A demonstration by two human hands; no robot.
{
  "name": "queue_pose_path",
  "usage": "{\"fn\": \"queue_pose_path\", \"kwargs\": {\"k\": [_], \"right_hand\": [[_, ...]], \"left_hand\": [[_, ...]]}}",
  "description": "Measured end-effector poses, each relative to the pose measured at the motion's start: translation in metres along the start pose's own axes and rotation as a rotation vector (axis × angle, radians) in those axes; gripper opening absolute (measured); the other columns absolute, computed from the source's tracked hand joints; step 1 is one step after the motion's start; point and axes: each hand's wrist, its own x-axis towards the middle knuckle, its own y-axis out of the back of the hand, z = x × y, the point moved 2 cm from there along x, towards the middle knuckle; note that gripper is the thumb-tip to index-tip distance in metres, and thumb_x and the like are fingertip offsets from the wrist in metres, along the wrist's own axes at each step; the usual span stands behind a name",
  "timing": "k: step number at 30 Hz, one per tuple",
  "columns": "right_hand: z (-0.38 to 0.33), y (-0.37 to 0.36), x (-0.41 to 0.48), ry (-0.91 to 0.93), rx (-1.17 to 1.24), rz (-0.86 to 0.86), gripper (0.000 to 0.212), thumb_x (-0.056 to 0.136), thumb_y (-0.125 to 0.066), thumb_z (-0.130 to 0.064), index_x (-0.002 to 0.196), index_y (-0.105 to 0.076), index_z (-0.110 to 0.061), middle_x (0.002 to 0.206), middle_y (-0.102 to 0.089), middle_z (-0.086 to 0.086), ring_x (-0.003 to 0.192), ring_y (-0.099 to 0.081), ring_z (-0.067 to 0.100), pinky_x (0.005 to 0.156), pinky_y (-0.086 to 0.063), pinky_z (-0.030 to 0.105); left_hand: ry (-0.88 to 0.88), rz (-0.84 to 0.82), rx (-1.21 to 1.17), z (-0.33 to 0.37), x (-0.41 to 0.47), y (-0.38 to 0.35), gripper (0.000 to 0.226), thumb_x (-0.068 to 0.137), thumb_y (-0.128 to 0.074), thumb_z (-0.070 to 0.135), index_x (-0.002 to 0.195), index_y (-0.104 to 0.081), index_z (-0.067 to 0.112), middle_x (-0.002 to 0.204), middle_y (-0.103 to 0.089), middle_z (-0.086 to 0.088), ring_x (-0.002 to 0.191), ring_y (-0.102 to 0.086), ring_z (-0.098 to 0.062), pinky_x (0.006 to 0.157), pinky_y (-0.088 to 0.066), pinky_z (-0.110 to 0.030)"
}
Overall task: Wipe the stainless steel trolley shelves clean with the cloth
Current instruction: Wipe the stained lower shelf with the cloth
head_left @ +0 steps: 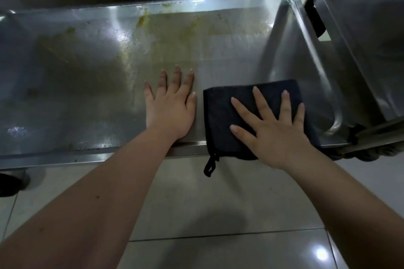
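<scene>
A stainless steel trolley shelf (87, 76) fills the upper half of the view, smeared with yellow-green stains (175, 28) toward its back middle. A folded dark cloth (220, 116) lies at the shelf's front right, overhanging the front rim, its loop dangling below. My right hand (271, 131) lies flat on the cloth, fingers spread, pressing it down. My left hand (170, 107) rests flat on the bare steel just left of the cloth, fingers apart, holding nothing.
A raised rim runs round the shelf, with a curved corner (336, 120) at the right. Another steel piece with a dark bracket (314, 15) stands beyond the right edge. A shelf above shades the back. Pale floor tiles (218, 203) lie below. A dark wheel (11, 183) sits lower left.
</scene>
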Motion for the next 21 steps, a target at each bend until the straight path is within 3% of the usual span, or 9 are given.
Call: {"fn": "queue_pose_path", "kwargs": {"k": [5,12,21], "right_hand": [[-0.015,0.023,0.079,-0.012,0.008,0.09,0.064,0.086,-0.013,-0.081,0.143,0.01,-0.063,0.161,0.021,-0.013,0.143,0.025,0.044,0.109,0.018,0.067],[-0.043,0.052,0.155,-0.062,0.059,0.041,0.067,0.087,-0.016,-0.081,0.146,0.009,-0.059,0.162,0.021,-0.01,0.142,0.026,0.047,0.108,0.015,0.07],[-0.004,0.025,0.085,-0.06,0.059,0.08,0.064,0.087,-0.014,-0.08,0.145,0.008,-0.062,0.161,0.02,-0.012,0.144,0.025,0.041,0.11,0.018,0.066]], "left_hand": [[0.005,0.001,-0.015,-0.002,0.001,-0.001,0.055,0.104,-0.015,0.044,0.156,-0.001,0.035,0.165,0.002,0.003,0.151,0.004,-0.028,0.118,0.003,-0.059],[0.028,0.031,-0.076,-0.004,-0.001,-0.002,0.061,0.103,-0.018,0.044,0.158,0.003,0.026,0.165,0.002,0.004,0.151,0.004,-0.023,0.119,0.003,-0.055],[0.016,-0.027,0.004,-0.003,0.004,-0.004,0.06,0.103,-0.016,0.042,0.157,0.004,0.022,0.165,0.008,-0.001,0.151,0.006,-0.024,0.118,0.003,-0.058]]}}
